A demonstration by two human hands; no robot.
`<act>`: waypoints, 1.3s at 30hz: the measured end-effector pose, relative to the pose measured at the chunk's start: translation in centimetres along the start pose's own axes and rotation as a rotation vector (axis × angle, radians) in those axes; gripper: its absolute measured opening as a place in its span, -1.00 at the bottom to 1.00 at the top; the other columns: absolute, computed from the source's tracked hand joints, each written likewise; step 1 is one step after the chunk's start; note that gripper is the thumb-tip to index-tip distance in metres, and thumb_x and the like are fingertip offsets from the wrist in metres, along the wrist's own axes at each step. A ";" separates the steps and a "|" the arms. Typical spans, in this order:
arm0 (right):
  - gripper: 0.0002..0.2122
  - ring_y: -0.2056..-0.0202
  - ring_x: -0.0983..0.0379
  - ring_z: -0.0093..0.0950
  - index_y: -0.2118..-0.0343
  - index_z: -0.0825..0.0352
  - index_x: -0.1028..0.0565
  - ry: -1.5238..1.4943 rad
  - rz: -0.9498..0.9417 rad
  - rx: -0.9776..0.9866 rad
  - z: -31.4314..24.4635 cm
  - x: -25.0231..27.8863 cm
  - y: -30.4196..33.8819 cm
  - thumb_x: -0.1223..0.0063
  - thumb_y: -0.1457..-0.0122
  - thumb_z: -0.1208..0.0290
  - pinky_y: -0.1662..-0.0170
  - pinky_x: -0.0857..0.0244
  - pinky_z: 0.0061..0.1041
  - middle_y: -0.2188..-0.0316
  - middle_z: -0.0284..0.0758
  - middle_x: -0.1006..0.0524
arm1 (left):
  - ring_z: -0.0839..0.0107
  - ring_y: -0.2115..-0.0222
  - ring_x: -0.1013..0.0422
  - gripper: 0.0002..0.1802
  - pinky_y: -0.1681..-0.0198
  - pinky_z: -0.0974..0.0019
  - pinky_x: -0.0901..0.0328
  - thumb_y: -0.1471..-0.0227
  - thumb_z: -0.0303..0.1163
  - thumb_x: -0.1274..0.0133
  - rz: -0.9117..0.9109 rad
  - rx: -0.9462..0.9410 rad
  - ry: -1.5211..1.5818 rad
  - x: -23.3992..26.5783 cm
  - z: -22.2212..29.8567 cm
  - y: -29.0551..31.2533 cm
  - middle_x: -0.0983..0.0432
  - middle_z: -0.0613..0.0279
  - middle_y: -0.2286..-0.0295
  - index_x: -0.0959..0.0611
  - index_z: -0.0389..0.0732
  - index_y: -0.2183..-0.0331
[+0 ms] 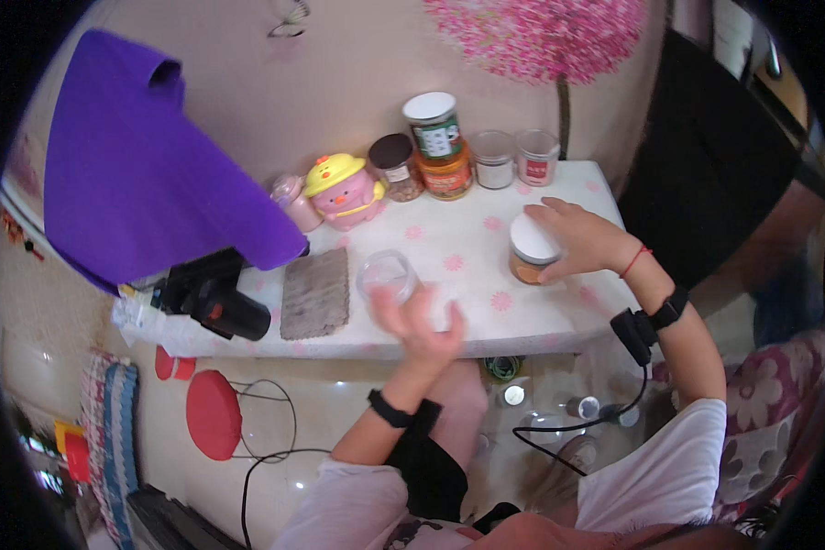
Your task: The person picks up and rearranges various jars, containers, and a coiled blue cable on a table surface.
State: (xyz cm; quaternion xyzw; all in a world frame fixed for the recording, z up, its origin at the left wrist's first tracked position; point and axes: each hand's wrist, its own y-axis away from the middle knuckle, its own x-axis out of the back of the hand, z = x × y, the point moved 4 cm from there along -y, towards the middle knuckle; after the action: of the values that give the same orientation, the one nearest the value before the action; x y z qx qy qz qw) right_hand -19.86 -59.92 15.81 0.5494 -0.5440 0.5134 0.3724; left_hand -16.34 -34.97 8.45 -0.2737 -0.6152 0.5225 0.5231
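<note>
Head view: right hand, 3 o'clock, clamped about a white-lidded clear cylindrical jar, presumably steadying it; left hand, 6 o'clock, blurred, fingers apart at a clear round plastic tub, contact unclear. White-lidded green-labelled jar on amber jar, 12 o'clock, likely space-saving. Surface: white, pink-flowered. Room: red round stool, 8 o'clock.

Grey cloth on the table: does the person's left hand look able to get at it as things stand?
Probably yes: the cloth lies uncovered, left of the left hand, and the tub leaves a way along the table's near edge. Blur hides whether the fingers are free.
</note>
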 end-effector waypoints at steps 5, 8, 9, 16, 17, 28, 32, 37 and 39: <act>-0.20 0.05 -0.36 -0.09 -0.12 0.33 -0.25 -0.254 0.088 -0.109 1.9 -3.3 1.1 -0.31 0.24 0.14 -0.03 -0.26 -0.35 0.04 0.01 -0.33 | -0.16 -0.21 0.16 0.00 -0.24 -0.02 0.14 0.22 -0.38 -0.28 -0.126 0.465 -0.208 2.7 -4.3 0.8 0.26 -0.25 -0.18 -0.04 -0.30 -0.16; -0.19 0.12 -0.39 -0.10 -0.11 0.32 -0.27 -0.298 0.189 -0.058 1.2 -3.4 1.3 -0.31 0.27 0.12 0.02 -0.29 -0.36 0.09 -0.03 -0.35 | 0.02 -0.19 0.07 0.10 -0.22 -0.01 0.09 0.21 -0.43 -0.30 -0.125 0.770 0.231 1.1 -6.5 3.5 0.12 -0.16 -0.15 0.09 -0.38 -0.17; -0.20 0.12 -0.38 -0.13 -0.11 0.33 -0.28 -0.307 0.197 -0.055 1.0 -3.1 1.3 -0.31 0.26 0.12 0.00 -0.28 -0.38 0.08 -0.07 -0.35 | 0.15 -0.15 -0.06 0.12 -0.18 0.15 -0.06 0.24 -0.45 -0.34 -0.170 0.713 0.150 0.5 -7.0 3.4 0.04 -0.13 -0.12 0.09 -0.37 -0.16; -0.24 0.10 -0.37 -0.13 -0.06 0.31 -0.34 -0.311 0.225 -0.114 4.2 -2.6 2.2 -0.32 0.28 0.10 -0.01 -0.26 -0.35 0.11 -0.04 -0.37 | 0.19 0.00 -0.28 0.08 -0.02 0.22 -0.29 0.34 -0.42 -0.41 -0.513 0.673 0.473 -8.9 -3.9 -0.6 -0.19 -0.06 0.01 -0.04 -0.37 -0.09; -0.22 0.07 -0.35 -0.14 -0.05 0.36 -0.32 -0.301 0.343 -0.081 5.5 -1.5 2.9 -0.34 0.29 0.10 -0.04 -0.24 -0.35 0.11 -0.02 -0.38 | 0.15 0.02 -0.31 0.05 -0.02 0.23 -0.28 0.36 -0.35 -0.42 -0.552 0.622 0.435 -10.3 -3.1 -1.7 -0.25 -0.09 0.04 -0.11 -0.39 -0.07; -0.33 0.04 -0.36 -0.15 -0.01 0.23 -0.35 -0.183 0.879 -0.586 16.5 3.6 10.0 -0.33 0.27 0.23 -0.03 -0.27 -0.34 0.04 -0.09 -0.33 | 0.06 0.05 -0.35 -0.08 0.01 0.17 -0.26 0.35 -0.33 -0.41 -0.520 0.354 0.422 -29.4 4.3 -9.2 -0.36 -0.14 0.09 -0.22 -0.40 0.02; -0.34 0.01 -0.34 -0.14 0.01 0.23 -0.37 -0.258 0.968 -0.553 17.7 2.5 10.9 -0.32 0.29 0.22 -0.06 -0.26 -0.35 0.02 -0.09 -0.31 | -0.04 0.07 -0.31 -0.15 -0.04 0.13 -0.18 0.34 -0.32 -0.41 -0.568 0.563 0.386 -32.6 4.8 -9.2 -0.34 -0.27 0.11 -0.26 -0.45 0.09; -0.29 0.00 -0.32 -0.14 -0.01 0.24 -0.33 -0.255 0.981 -0.533 17.8 2.5 10.3 -0.32 0.32 0.22 -0.06 -0.25 -0.34 0.02 -0.08 -0.31 | -0.12 -0.10 -0.15 -0.14 -0.15 0.13 -0.07 0.10 -0.31 -0.19 -0.378 0.538 0.709 -31.5 6.6 -7.6 -0.17 -0.37 -0.04 -0.11 -0.55 -0.06; -0.28 0.00 -0.31 -0.12 -0.02 0.27 -0.30 -0.308 1.023 -0.528 17.8 2.4 9.4 -0.32 0.31 0.24 -0.07 -0.24 -0.34 0.02 -0.06 -0.30 | -0.16 -0.14 -0.05 -0.15 -0.19 0.07 0.01 0.11 -0.35 -0.18 -0.329 0.399 0.522 -29.8 8.4 -6.4 -0.08 -0.39 -0.08 -0.09 -0.56 -0.07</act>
State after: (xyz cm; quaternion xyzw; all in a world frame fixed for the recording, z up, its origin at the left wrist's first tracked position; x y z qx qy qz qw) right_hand -26.57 -78.86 13.22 0.1746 -0.8966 0.3893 0.1187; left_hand -13.74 -66.24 4.50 -0.1877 -0.3830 0.4537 0.7825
